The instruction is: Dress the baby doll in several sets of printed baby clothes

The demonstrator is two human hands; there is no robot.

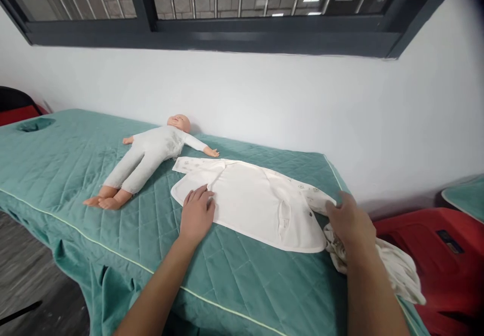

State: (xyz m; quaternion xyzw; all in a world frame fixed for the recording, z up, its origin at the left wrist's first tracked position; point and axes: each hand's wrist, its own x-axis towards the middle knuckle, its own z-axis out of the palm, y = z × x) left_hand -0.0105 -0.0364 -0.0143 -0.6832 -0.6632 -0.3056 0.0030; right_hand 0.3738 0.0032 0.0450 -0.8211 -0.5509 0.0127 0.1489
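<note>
A white baby jacket [245, 194] lies spread open on the green quilted bed cover, its inside facing up and both sleeves stretched out sideways. My left hand [197, 214] rests on the jacket's left front panel, fingers laid on the cloth and slightly bent. At the far end of the patterned right sleeve is my right hand [351, 221], with thumb and fingers closed on the cuff. A baby doll [161, 142] in a white bodysuit lies on its back, left of the jacket. Beneath and beside my right wrist sits a crumpled pale patterned cloth [401, 268].
The green quilted cover [260, 280] drapes over the bed's front edge. A red plastic chair [434, 240] stands against the right end. Behind the bed runs a white wall [264, 99] with a dark-framed barred window [234, 36] above it.
</note>
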